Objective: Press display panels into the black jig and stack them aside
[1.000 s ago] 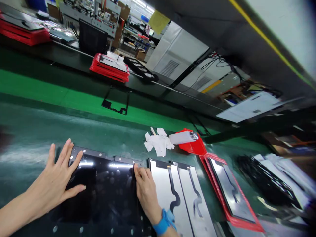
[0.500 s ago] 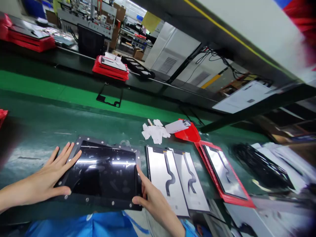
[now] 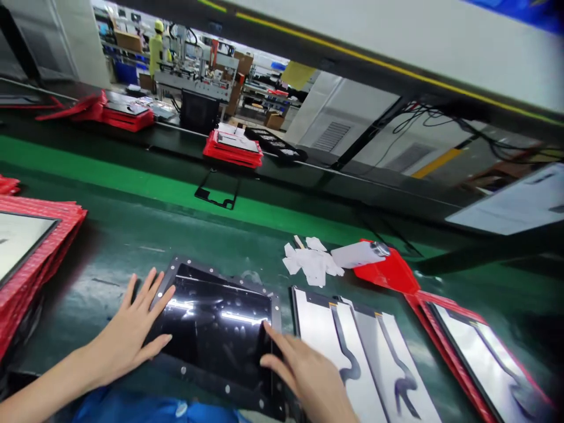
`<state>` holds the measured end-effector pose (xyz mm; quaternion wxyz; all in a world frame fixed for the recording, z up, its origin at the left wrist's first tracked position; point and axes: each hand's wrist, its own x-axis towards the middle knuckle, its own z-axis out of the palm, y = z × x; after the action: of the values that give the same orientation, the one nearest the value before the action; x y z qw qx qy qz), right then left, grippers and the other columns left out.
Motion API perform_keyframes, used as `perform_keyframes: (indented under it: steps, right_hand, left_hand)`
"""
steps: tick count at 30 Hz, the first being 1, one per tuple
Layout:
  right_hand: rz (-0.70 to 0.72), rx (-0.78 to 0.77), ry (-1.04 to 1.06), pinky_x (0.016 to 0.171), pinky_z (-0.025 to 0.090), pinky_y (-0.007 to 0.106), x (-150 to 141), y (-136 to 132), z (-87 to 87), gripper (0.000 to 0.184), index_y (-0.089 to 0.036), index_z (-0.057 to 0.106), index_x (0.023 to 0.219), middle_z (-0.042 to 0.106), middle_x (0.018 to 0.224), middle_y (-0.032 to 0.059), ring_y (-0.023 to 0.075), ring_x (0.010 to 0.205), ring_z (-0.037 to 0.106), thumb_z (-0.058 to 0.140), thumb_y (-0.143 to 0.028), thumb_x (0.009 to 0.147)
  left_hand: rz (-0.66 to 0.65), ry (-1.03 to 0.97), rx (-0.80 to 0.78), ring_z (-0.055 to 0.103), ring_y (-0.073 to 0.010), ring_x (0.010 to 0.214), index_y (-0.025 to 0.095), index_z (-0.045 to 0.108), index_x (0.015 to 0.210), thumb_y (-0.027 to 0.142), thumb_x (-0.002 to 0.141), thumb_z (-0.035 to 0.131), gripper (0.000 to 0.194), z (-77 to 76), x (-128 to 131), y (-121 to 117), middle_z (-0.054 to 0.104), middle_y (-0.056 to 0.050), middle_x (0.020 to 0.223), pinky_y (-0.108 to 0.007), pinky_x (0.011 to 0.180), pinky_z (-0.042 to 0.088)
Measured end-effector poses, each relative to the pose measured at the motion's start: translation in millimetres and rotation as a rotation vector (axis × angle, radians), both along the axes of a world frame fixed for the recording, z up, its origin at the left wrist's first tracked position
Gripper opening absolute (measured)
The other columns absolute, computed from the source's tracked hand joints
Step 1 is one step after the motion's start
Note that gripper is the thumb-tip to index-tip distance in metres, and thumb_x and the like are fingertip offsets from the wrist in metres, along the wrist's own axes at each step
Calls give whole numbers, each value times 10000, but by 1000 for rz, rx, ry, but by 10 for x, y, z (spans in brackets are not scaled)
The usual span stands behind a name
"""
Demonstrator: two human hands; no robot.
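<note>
A black screen panel (image 3: 215, 329) lies glossy side up within a dark frame (image 3: 275, 311) dotted with pale round spots along its border. The panel sits slightly askew in the frame, with smudges and light reflections on its glass. My left hand (image 3: 132, 332) spreads its fingers over the frame's left side, fingertips at the panel's edge and thumb at the lower left. At the right edge, my right hand (image 3: 304, 370) touches the panel with index fingertip and thumb held apart; its other fingers are mostly hidden.
Two silver-backed panels (image 3: 321, 329) with dark ribbon cables lie to the right. Beyond are torn white papers (image 3: 312, 264), a white bottle (image 3: 355, 254) and a red sheet (image 3: 388, 270). Red-wrapped stacks (image 3: 66, 235) stand left and right. A thin black frame (image 3: 215, 202) lies farther back.
The camera view has swung left, bringing the red stack at left into sight. My right hand's index finger and thumb have shifted inward from the panel's right edge onto its glass.
</note>
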<state>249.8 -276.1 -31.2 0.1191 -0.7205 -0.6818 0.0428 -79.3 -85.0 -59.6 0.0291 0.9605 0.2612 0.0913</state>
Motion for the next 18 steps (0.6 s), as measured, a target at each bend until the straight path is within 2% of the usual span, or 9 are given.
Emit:
perform_keyframes:
  steps: [2, 4, 6, 9, 12, 14, 16, 18]
  right_hand:
    - [59, 109, -115, 740, 561, 397, -17, 378, 98, 499, -230, 536, 1399, 681, 997, 104, 282, 906, 657, 443, -511, 997]
    - [137, 172, -134, 848, 531, 420, -103, 728, 122, 454, -197, 488, 1429, 657, 1154, 126, 280, 1053, 616, 389, -398, 1034]
    - [208, 221, -147, 852, 516, 417, -204, 958, 63, 424, -183, 468, 1436, 659, 1162, 124, 267, 1046, 615, 354, -295, 1043]
    - [259, 270, -127, 826, 515, 414, -241, 1090, -112, 411, -192, 493, 1413, 676, 1087, 112, 259, 972, 636, 362, -226, 1026]
    - [271, 252, 62, 828, 539, 384, -119, 1156, -245, 417, -251, 507, 1408, 660, 1116, 86, 245, 993, 637, 436, -276, 998]
    - [234, 194, 241, 839, 551, 382, -17, 1225, -252, 443, -273, 529, 1389, 658, 1071, 68, 238, 972, 639, 503, -326, 950]
    - [183, 84, 437, 870, 546, 392, 63, 1303, -181, 483, -258, 559, 1357, 655, 1000, 54, 230, 929, 642, 563, -357, 884]
    - [141, -43, 610, 868, 541, 380, 110, 1366, -40, 518, -235, 585, 1318, 644, 933, 37, 212, 860, 640, 619, -383, 824]
  left_hand:
    - [28, -32, 79, 126, -384, 1508, 183, 184, 1573, 577, 948, 455, 787, -26, 25, -54, 219, -171, 1615, -673, 1176, 78]
    - [45, -38, 118, 141, -378, 1507, 146, 191, 1570, 641, 927, 442, 849, -37, 45, -101, 263, -197, 1593, -670, 1184, 37]
    - [69, -19, 122, 123, -374, 1511, 124, 188, 1568, 699, 902, 418, 909, -31, 58, -141, 286, -218, 1577, -671, 1186, 12]
    - [114, 14, 73, 77, -372, 1515, 135, 158, 1573, 733, 888, 380, 935, -17, 74, -180, 261, -223, 1583, -688, 1180, 8]
    - [143, 7, -6, 62, -387, 1509, 165, 107, 1579, 731, 888, 379, 934, -3, 91, -183, 189, -223, 1601, -721, 1163, 36]
    - [133, -7, -69, 66, -403, 1503, 181, 79, 1580, 725, 887, 395, 936, 16, 95, -169, 152, -223, 1606, -745, 1147, 62]
    - [121, -16, -135, 73, -422, 1495, 198, 53, 1582, 709, 884, 434, 945, 38, 92, -151, 128, -223, 1607, -769, 1124, 90]
    - [116, -45, -204, 51, -441, 1488, 213, 28, 1585, 650, 894, 496, 941, 50, 89, -148, 102, -226, 1610, -792, 1098, 111]
